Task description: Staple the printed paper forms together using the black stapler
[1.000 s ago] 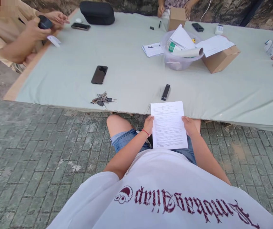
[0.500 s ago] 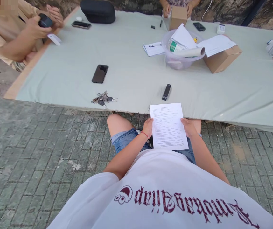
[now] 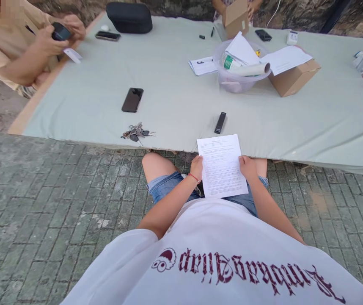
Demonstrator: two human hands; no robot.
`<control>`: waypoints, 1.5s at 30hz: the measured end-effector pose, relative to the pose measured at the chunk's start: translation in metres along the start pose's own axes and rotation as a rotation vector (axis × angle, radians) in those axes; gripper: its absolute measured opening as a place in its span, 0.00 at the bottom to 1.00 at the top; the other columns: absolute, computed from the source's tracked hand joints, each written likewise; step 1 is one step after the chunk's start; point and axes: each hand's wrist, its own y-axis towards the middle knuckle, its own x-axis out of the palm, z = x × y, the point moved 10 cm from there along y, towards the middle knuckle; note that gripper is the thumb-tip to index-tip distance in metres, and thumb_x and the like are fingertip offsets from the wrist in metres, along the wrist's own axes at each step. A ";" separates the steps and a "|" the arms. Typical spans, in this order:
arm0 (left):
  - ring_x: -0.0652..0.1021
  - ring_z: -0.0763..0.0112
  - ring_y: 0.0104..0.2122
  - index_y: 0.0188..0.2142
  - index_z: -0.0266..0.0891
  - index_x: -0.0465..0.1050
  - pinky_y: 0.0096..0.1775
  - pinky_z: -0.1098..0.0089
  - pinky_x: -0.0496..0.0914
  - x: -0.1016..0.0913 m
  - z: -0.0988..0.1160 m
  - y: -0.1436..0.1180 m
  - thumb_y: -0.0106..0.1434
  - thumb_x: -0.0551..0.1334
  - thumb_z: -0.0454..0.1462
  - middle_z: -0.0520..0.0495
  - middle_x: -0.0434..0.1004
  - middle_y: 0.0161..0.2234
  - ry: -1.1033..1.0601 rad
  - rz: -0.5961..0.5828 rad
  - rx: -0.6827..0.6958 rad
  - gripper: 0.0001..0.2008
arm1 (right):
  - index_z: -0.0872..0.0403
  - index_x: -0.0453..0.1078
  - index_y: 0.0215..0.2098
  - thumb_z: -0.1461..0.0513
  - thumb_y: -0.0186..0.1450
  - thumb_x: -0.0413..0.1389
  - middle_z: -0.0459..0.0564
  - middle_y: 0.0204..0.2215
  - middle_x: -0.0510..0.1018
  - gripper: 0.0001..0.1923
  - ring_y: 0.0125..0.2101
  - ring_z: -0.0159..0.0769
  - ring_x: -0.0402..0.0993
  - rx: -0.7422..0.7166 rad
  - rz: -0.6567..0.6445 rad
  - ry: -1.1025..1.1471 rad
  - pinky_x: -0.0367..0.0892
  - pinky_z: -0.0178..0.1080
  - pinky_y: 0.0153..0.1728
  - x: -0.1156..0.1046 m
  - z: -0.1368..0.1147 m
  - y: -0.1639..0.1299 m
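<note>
A white printed sheet of paper (image 3: 222, 167) is held over my lap, its top edge overlapping the near edge of the table. My left hand (image 3: 196, 167) grips its left edge, thumb on top and the other fingers hidden beneath. On the opposite edge my right hand (image 3: 247, 167) pinches the paper in the same way. Just beyond the sheet lies a small black stapler-like device (image 3: 220, 123) with a light label at its near end. A bunch of keys (image 3: 137, 133) rests to the left, with a dark smartphone (image 3: 132, 100) behind it.
The cloth-covered table (image 3: 169, 84) bears a plastic basin (image 3: 243, 82) with papers and a roll, a cardboard box (image 3: 295, 78) under a sheet, and a black case (image 3: 129, 18). A person at left holds a dark object (image 3: 61, 31); another across handles a box (image 3: 236, 19).
The paper has shifted slightly left and up and tilted a little, still in both my hands. Across the table, the person's cardboard box has tipped. The left person's hands have come closer together.
</note>
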 end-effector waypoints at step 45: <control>0.78 0.66 0.38 0.30 0.39 0.72 0.47 0.65 0.71 0.004 0.001 -0.005 0.61 0.69 0.42 0.48 0.80 0.31 -0.017 0.023 0.019 0.11 | 0.48 0.61 0.26 0.45 0.70 0.41 0.58 0.32 0.78 0.22 0.38 0.49 0.73 0.044 -0.032 0.041 0.66 0.46 0.43 0.005 0.008 0.003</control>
